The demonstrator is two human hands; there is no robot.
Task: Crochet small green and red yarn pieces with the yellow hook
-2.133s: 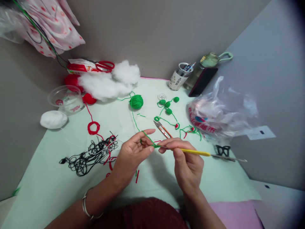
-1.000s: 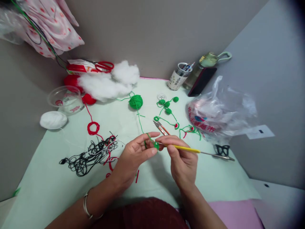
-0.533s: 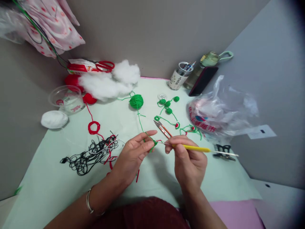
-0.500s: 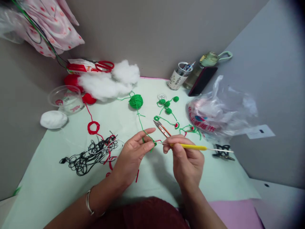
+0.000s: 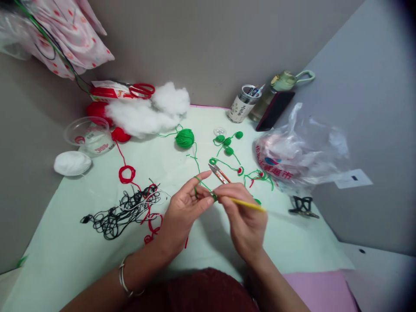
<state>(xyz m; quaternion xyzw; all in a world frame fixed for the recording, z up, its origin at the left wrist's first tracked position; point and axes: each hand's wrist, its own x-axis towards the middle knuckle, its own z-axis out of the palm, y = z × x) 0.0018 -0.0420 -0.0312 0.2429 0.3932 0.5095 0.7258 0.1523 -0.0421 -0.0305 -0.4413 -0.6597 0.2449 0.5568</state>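
Observation:
My left hand (image 5: 183,212) pinches a tiny green crochet piece (image 5: 212,196), and green yarn (image 5: 196,162) runs over its raised forefinger back to a small green yarn ball (image 5: 185,138). My right hand (image 5: 244,214) grips a crochet hook with a yellow handle (image 5: 247,204); its tip meets the green piece between the two hands. Both hands hover just above the pale green table cover (image 5: 81,251), near its middle.
Thread snips (image 5: 219,173) lie just beyond my hands. Several small green crochet balls (image 5: 229,143) and a plastic bag (image 5: 300,151) sit to the right. A black and red yarn tangle (image 5: 125,210), white stuffing (image 5: 146,112), red scissors (image 5: 139,90) and a plastic cup (image 5: 88,135) lie left.
My right hand has tilted the hook and drawn it leftward, so its far end is blurred. The left hand keeps its pinch on the green piece.

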